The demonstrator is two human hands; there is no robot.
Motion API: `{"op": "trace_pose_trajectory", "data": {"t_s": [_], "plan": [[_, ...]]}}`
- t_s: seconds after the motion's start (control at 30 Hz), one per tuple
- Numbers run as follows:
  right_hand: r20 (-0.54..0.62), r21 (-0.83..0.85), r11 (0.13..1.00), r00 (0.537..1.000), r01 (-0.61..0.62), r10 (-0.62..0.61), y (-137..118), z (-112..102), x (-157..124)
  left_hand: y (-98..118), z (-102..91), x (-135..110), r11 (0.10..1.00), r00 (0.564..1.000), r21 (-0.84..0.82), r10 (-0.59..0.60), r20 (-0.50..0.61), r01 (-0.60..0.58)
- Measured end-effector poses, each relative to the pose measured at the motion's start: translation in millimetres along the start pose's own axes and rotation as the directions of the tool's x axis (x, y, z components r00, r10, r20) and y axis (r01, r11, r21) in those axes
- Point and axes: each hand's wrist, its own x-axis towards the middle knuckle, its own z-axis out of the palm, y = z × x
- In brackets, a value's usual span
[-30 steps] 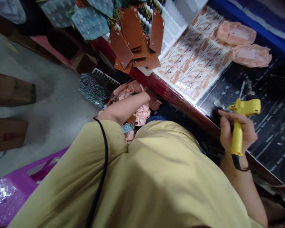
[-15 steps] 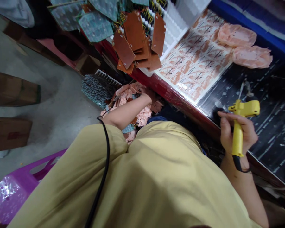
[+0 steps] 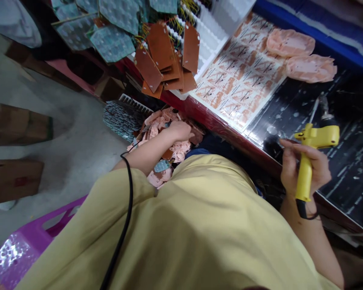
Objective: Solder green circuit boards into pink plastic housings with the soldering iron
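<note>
My right hand (image 3: pixel 302 169) is wrapped round the handle of a yellow hand tool (image 3: pixel 313 149), a small drill with a metal tip, held just above the dark worktop (image 3: pixel 345 161). My left hand (image 3: pixel 179 129) reaches down below the red table edge (image 3: pixel 218 125) into a heap of pink rubber pads (image 3: pixel 169 145) and small boards. Its fingers are curled and closed on the heap; what they hold is hidden. A sheet of copper-patterned circuit boards (image 3: pixel 242 84) lies on the table ahead.
Brown circuit boards (image 3: pixel 166 60) and green ones (image 3: pixel 115 36) with yellow wires pile at the table's far left. Two pink pad stacks (image 3: pixel 302 56) lie at the back. A stack of green boards (image 3: pixel 121 117), cardboard boxes (image 3: pixel 15 125) and a purple basket (image 3: pixel 33 237) stand on the floor.
My left hand has drawn back a little out of the heap, so the fist now shows. My right hand with the drill has barely moved.
</note>
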Motion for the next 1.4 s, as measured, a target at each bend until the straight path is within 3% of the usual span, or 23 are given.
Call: {"op": "trace_pose_trajectory", "data": {"t_s": [0.07,0.1,0.17,0.2,0.23,0.27,0.33,0.37,0.4,0.47,0.5,0.57,0.67,0.77,0.87,0.97,1.07,1.23,1.37,1.4], "plan": [[-0.028,-0.011,1.0,0.999,0.023,-0.024,0.5,-3.2,2.0,5.9,-6.0,-18.6,0.985,0.983,0.008,0.174,0.063,-0.175],[-0.043,-0.002,0.999,0.998,0.034,-0.034,0.5,-5.1,3.7,10.6,-11.1,-26.9,0.948,0.944,-0.043,0.317,0.094,-0.314],[-0.065,0.02,0.998,0.997,0.053,-0.051,-0.3,-9.4,8.3,23.4,-24.3,-37.9,0.775,0.784,-0.271,0.613,0.098,-0.571],[-0.074,0.024,0.998,0.996,0.056,-0.055,-0.7,-11.7,10.9,31.8,-32.0,-39.5,0.659,0.704,-0.409,0.708,0.056,-0.631],[-0.079,0.021,0.998,0.995,0.059,-0.057,-1.1,-14.1,13.5,41.9,-40.2,-38.1,0.556,0.662,-0.527,0.75,-0.017,-0.643],[-0.084,0.014,0.998,0.995,0.063,-0.062,-1.2,-16.6,16.0,53.5,-49.0,-33.6,0.467,0.658,-0.611,0.744,-0.119,-0.639],[-0.105,0.003,0.996,0.991,0.084,-0.083,-0.3,-21.8,19.9,81.0,-69.2,-15.7,0.366,0.705,-0.659,0.609,-0.364,-0.657],[-0.118,-0.003,0.995,0.988,0.096,-0.096,0.6,-24.5,21.0,96.0,-80.9,-2.8,0.375,0.715,-0.623,0.501,-0.488,-0.687],[-0.13,-0.015,0.994,0.986,0.106,-0.107,1.8,-27.4,21.4,111.1,-93.5,12.2,0.42,0.697,-0.556,0.412,-0.587,-0.717],[-0.144,-0.042,0.993,0.983,0.11,-0.115,5.0,-33.3,20.4,138.4,-120.5,47.3,0.595,0.634,-0.347,0.38,-0.673,-0.725],[-0.143,-0.054,0.993,0.983,0.105,-0.112,6.7,-36.3,19.0,149.5,-133.8,66.2,0.687,0.624,-0.231,0.401,-0.67,-0.689],[-0.14,-0.07,0.993,0.985,0.093,-0.102,10.6,-42.4,15.3,165.4,-157.3,103.5,0.829,0.66,-0.062,0.395,-0.639,-0.555],[-0.143,-0.117,0.99,0.985,0.08,-0.097,17.1,-52.4,9.3,175.2,-178.5,144.8,0.935,0.769,0.026,0.306,-0.561,-0.353],[-0.127,-0.182,0.981,0.988,0.064,-0.088,24.6,-63.6,5.4,176.7,-178.5,149.1,0.953,0.857,0.107,0.302,-0.418,-0.283],[-0.039,-0.204,0.975,0.995,0.082,-0.092,30.9,-70.6,6.1,176.6,-158.0,113.9,0.904,0.861,0.24,0.414,-0.295,-0.353],[0.112,-0.219,0.962,0.984,0.161,-0.139,34.4,-66.2,13.2,173.7,-126.8,67.3,0.811,0.785,0.351,0.565,-0.255,-0.469],[0.237,-0.233,0.937,0.95,0.26,-0.205,35.8,-51.7,22.8,165.9,-103.7,43.5,0.753,0.701,0.376,0.65,-0.295,-0.54],[0.314,-0.243,0.92,0.923,0.306,-0.224,39.0,-39.7,24.4,148.9,-106.3,60.8,0.659,0.552,0.299,0.746,-0.372,-0.69],[0.341,-0.169,0.936,0.909,0.309,-0.239,49.1,-52.5,16.8,140.0,-119.1,78.7,0.677,0.56,0.144,0.693,-0.454,-0.721],[0.342,-0.157,0.938,0.908,0.31,-0.243,51.8,-56.0,15.1,139.6,-119.8,80.8,0.661,0.543,0.148,0.706,-0.455,-0.736]]}}
